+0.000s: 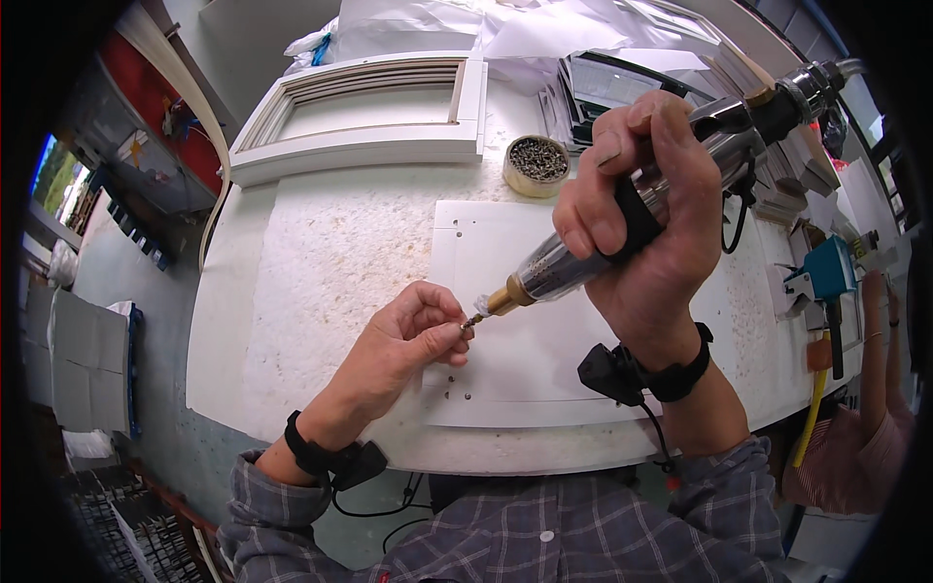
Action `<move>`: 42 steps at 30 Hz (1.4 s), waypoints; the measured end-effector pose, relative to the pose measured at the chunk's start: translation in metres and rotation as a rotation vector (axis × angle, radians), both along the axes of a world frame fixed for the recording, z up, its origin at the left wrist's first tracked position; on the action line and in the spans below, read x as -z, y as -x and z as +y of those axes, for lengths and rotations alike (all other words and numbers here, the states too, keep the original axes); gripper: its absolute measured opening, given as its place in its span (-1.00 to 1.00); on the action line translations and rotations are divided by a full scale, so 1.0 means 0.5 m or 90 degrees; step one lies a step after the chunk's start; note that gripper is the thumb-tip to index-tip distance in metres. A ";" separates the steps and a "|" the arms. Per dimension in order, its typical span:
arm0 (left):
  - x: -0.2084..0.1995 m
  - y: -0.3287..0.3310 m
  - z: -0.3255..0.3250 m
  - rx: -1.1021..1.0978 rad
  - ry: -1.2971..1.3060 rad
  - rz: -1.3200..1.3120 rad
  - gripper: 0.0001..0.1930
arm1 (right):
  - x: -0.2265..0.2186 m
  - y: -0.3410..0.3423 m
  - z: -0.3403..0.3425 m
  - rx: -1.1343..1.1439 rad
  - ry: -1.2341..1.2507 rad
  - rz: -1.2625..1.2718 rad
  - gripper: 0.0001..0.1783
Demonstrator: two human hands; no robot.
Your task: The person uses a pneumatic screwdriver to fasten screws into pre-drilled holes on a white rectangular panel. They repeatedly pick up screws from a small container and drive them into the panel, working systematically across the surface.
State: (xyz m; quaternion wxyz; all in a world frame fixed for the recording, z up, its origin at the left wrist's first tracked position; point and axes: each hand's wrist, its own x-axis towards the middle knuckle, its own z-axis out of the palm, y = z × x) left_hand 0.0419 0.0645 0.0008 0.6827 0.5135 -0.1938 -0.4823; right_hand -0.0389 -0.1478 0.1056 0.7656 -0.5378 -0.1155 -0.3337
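Note:
My right hand [661, 219] is wrapped round a silver, straight-bodied power screwdriver [554, 264] with a brass-coloured nose, tilted down to the left. At its bit, my left hand [389, 350] pinches a small dark screw [466, 327] between thumb and forefinger; the fingers partly hide it. Both hands are above a flat white panel [564, 364] lying on the table. Small holes or screws show near the panel's left side, above and below my left hand. A round tub [520, 183] full of screws stands just beyond the panel.
Stacked white rectangular frames [476, 121] lie at the back left of the worktable [321, 253]. Papers and dark flat pieces [607, 87] pile up behind the tub. At the right edge is a teal tool [828, 267]; beyond it, another person's arm [875, 350] shows.

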 end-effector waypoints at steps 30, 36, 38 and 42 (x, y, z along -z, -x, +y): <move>-0.020 -0.005 -0.003 -0.069 -0.159 -0.406 -0.75 | 0.004 -0.095 0.077 0.006 0.195 0.079 -0.72; -0.022 -0.006 0.001 -0.069 -0.167 -0.448 -0.75 | 0.014 -0.106 0.081 -0.007 0.217 0.057 -0.74; -0.030 0.002 -0.004 -0.078 -0.183 -0.480 -0.72 | 0.020 -0.108 0.081 -0.006 0.228 0.044 -0.76; -0.012 -0.001 0.001 -0.077 -0.172 -0.507 -0.68 | 0.030 -0.106 0.086 -0.018 0.245 0.037 -0.78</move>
